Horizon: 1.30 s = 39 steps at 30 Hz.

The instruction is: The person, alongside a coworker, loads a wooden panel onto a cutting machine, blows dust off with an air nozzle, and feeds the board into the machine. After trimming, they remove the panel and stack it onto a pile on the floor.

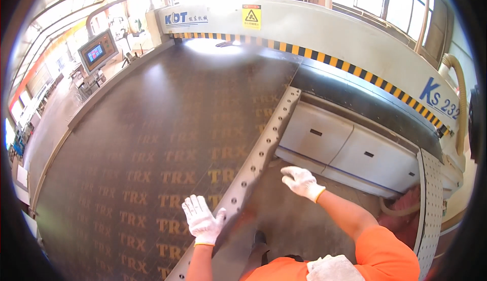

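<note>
My left hand, in a white glove with a yellow cuff, has its fingers spread flat at the near right edge of a large dark panel printed with repeated gold lettering, beside a pale metal strip dotted with round fittings. Whether it presses on the panel I cannot tell. My right hand, gloved alike, hangs in the air to the right of that strip, its fingers loosely bent and apart, holding nothing. The panel reaches under a long white machine beam with a yellow-and-black striped lower edge.
A control screen stands on an arm at the left. Grey cabinet doors lie below the beam, a perforated side table runs along the right, and a ribbed hose hangs there. Grey floor shows between strip and side table.
</note>
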Each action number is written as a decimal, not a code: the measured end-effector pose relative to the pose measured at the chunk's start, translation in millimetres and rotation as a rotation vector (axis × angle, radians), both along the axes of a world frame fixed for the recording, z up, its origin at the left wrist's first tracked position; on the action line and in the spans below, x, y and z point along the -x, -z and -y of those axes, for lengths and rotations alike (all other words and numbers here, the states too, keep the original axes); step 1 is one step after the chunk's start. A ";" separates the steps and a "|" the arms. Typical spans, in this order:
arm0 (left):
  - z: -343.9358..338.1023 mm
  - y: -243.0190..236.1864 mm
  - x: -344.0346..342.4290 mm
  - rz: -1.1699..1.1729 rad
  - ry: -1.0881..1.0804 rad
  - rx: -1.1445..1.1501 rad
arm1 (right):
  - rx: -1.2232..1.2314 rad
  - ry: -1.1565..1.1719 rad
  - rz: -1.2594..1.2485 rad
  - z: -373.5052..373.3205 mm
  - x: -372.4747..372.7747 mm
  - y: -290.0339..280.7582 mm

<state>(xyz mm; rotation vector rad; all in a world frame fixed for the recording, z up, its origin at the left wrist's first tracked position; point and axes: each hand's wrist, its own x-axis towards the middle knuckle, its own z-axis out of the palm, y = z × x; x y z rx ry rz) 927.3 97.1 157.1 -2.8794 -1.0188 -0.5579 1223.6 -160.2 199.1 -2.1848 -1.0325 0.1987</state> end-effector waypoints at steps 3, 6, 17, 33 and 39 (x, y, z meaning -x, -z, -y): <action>-8.5 -15.8 -64.9 -0.026 0.005 -0.006 | -0.005 0.080 0.080 -42.8 -90.2 -19.2; -19.3 -27.9 -127.5 -0.002 -0.005 -0.035 | -0.056 0.048 0.218 -80.3 -175.8 -27.4; 15.0 -33.1 -348.4 0.072 -0.144 -0.051 | 0.033 -0.473 0.549 -181.3 -510.0 -14.2; 24.4 -56.1 -350.2 -0.063 -0.316 0.118 | 0.103 -0.831 0.501 -184.2 -533.6 -39.9; 36.2 -70.9 -451.3 -0.031 -0.191 0.118 | 0.097 -0.812 0.532 -184.4 -530.6 -42.1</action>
